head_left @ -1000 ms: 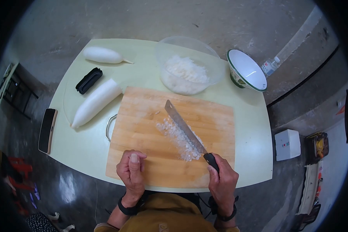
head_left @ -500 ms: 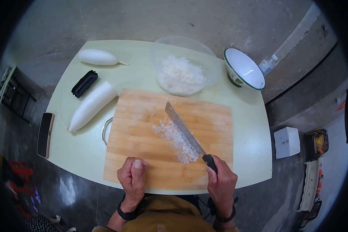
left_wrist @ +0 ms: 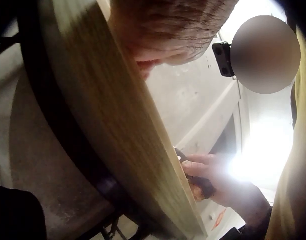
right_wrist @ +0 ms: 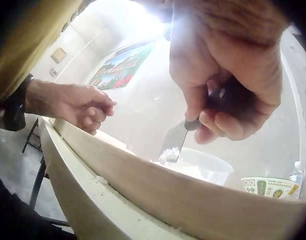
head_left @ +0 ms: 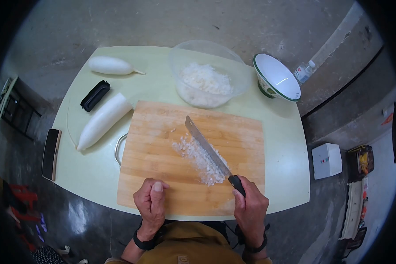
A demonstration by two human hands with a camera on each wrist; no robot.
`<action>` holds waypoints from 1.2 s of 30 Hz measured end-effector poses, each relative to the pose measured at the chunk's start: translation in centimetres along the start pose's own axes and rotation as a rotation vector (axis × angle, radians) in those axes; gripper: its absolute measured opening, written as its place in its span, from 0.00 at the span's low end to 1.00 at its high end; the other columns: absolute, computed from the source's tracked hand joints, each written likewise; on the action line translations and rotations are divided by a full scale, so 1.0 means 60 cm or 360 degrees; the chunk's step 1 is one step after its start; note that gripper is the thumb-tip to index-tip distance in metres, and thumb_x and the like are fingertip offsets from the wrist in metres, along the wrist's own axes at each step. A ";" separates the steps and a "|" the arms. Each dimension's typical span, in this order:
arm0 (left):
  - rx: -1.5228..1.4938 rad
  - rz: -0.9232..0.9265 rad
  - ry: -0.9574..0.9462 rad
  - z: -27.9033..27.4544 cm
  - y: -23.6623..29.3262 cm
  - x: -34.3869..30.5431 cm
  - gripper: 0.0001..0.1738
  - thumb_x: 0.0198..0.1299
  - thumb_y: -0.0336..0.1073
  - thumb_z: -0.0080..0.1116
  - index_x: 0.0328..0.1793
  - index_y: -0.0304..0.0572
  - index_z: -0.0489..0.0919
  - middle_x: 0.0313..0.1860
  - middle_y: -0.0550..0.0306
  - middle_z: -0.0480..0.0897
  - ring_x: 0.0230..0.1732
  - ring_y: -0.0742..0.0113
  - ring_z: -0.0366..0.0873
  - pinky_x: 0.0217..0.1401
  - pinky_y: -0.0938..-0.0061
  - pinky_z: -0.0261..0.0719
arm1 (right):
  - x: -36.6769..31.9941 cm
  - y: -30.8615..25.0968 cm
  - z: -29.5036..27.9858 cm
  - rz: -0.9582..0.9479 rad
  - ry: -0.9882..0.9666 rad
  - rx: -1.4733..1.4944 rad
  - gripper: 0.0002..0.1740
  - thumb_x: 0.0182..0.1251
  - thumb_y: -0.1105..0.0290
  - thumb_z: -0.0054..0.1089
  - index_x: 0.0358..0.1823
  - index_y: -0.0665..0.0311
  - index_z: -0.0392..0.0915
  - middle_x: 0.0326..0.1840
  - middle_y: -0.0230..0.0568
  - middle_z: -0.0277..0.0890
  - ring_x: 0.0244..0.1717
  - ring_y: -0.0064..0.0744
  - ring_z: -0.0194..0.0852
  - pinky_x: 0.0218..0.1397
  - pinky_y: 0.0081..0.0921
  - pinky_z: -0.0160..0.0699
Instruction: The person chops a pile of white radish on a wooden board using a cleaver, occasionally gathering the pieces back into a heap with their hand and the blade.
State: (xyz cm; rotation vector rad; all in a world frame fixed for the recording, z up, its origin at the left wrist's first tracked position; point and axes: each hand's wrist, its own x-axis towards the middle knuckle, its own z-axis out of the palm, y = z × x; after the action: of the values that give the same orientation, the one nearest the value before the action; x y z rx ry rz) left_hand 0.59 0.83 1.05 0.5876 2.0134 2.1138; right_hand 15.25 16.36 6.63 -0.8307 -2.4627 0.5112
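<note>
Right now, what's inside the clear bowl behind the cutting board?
The clear bowl holds a heap of chopped white pieces. Whatever lies under that heap is covered.

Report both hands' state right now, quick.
Left hand: fingers curled, holds nothing, rests on the wooden cutting board.
Right hand: grips the knife by its black handle.

A pale green desk [head_left: 286,145] with rounded corners stands on a grey concrete floor [head_left: 163,22]. On the floor to its right are a white box [head_left: 326,160] and a clear plastic bottle [head_left: 304,71]. A colourful painting [right_wrist: 123,67] hangs on a brightly lit pale wall [right_wrist: 143,115].
</note>
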 end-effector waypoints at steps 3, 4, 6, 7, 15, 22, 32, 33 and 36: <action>0.0037 0.0039 0.0020 0.001 -0.005 0.000 0.20 0.73 0.42 0.49 0.33 0.34 0.78 0.18 0.70 0.66 0.21 0.82 0.58 0.24 0.81 0.54 | -0.003 0.000 0.001 -0.0036 0.0078 0.0076 0.19 0.58 0.78 0.63 0.53 0.64 0.78 0.36 0.44 0.80 0.33 0.43 0.80 0.35 0.32 0.78; 0.0037 0.0038 0.0019 0.001 -0.005 0.000 0.20 0.73 0.42 0.49 0.33 0.34 0.78 0.18 0.70 0.66 0.21 0.82 0.58 0.24 0.81 0.54 | -0.004 0.000 0.000 -0.0051 0.0118 0.0134 0.19 0.58 0.78 0.63 0.53 0.64 0.78 0.37 0.44 0.80 0.33 0.43 0.80 0.35 0.32 0.78; 0.0023 0.0003 0.0006 0.000 -0.002 0.000 0.20 0.73 0.42 0.49 0.33 0.34 0.78 0.18 0.70 0.66 0.21 0.83 0.58 0.24 0.81 0.54 | -0.004 0.001 0.000 -0.0033 0.0051 0.0075 0.20 0.58 0.78 0.64 0.53 0.64 0.78 0.36 0.44 0.80 0.32 0.43 0.80 0.35 0.32 0.78; 0.0020 0.0009 0.0003 0.001 -0.002 0.001 0.20 0.73 0.42 0.49 0.33 0.34 0.78 0.18 0.70 0.66 0.21 0.83 0.58 0.24 0.81 0.54 | -0.002 0.002 0.000 -0.0029 -0.0013 0.0016 0.20 0.58 0.78 0.64 0.53 0.65 0.77 0.36 0.45 0.80 0.32 0.43 0.80 0.35 0.33 0.78; 0.0008 0.0016 0.0010 0.002 -0.001 0.001 0.20 0.73 0.42 0.49 0.32 0.34 0.78 0.18 0.70 0.66 0.21 0.83 0.58 0.23 0.81 0.54 | -0.003 0.001 -0.001 -0.0057 -0.0015 0.0023 0.20 0.58 0.78 0.65 0.54 0.66 0.77 0.35 0.44 0.79 0.33 0.43 0.81 0.35 0.33 0.78; 0.0034 0.0035 0.0004 0.001 -0.001 0.002 0.20 0.73 0.43 0.49 0.32 0.34 0.78 0.17 0.70 0.66 0.21 0.82 0.58 0.23 0.81 0.54 | 0.000 0.004 0.002 -0.0082 -0.0020 0.0033 0.20 0.58 0.77 0.64 0.54 0.66 0.77 0.35 0.45 0.79 0.32 0.43 0.80 0.35 0.33 0.78; 0.0047 0.0028 0.0001 -0.001 -0.002 0.001 0.20 0.73 0.43 0.50 0.33 0.35 0.78 0.18 0.69 0.67 0.21 0.81 0.59 0.24 0.80 0.55 | 0.000 0.000 0.000 -0.0100 -0.0017 0.0029 0.20 0.58 0.78 0.64 0.54 0.66 0.76 0.35 0.45 0.79 0.32 0.43 0.80 0.35 0.34 0.78; 0.0069 0.0045 0.0000 -0.001 -0.003 0.001 0.20 0.73 0.43 0.50 0.33 0.35 0.79 0.18 0.68 0.67 0.21 0.81 0.60 0.24 0.80 0.56 | 0.000 -0.002 0.001 -0.0097 0.0011 0.0050 0.20 0.58 0.78 0.64 0.54 0.66 0.77 0.35 0.45 0.79 0.32 0.43 0.80 0.35 0.34 0.78; 0.0064 0.0012 -0.0020 -0.002 0.001 0.000 0.20 0.73 0.43 0.50 0.33 0.35 0.79 0.19 0.67 0.69 0.22 0.80 0.60 0.25 0.79 0.57 | -0.002 0.001 0.001 -0.0063 0.0008 0.0046 0.20 0.58 0.78 0.64 0.54 0.65 0.77 0.35 0.45 0.79 0.33 0.43 0.80 0.35 0.34 0.78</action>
State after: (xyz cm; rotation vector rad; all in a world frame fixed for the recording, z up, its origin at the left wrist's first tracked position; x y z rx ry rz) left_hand 0.54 0.75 1.12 0.6137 2.0549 2.0728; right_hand 15.31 16.29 6.50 -0.7693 -2.4558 0.5287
